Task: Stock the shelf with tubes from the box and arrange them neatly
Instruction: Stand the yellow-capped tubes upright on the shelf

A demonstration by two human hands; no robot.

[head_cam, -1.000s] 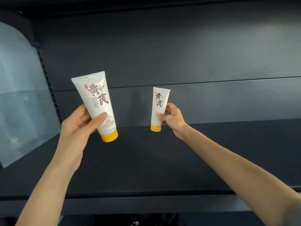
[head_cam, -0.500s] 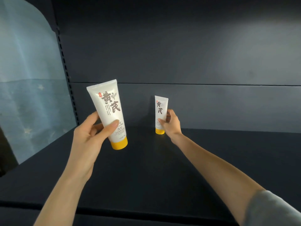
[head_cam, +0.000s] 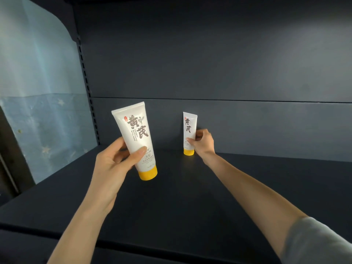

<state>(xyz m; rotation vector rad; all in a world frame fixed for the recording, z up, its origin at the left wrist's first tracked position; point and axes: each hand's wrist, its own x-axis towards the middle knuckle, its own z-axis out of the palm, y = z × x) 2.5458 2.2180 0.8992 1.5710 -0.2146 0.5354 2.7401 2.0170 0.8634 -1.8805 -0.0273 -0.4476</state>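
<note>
Head, tube (head_cam: 189,130) in right hand (head_cam: 204,142), perhaps standing

Head camera: head-worn, facing forward and slightly down
Nearness: close to the shelf (head_cam: 171,206)
Overlap: single view

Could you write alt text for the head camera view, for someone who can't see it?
Two hands each hold a white, yellow-capped tube cap-down at a dark shelf. The left hand grips the nearer tube tilted in the air; the right hand holds the farther tube upright by the shelf's back panel. A pale blue wall shows at left.
</note>
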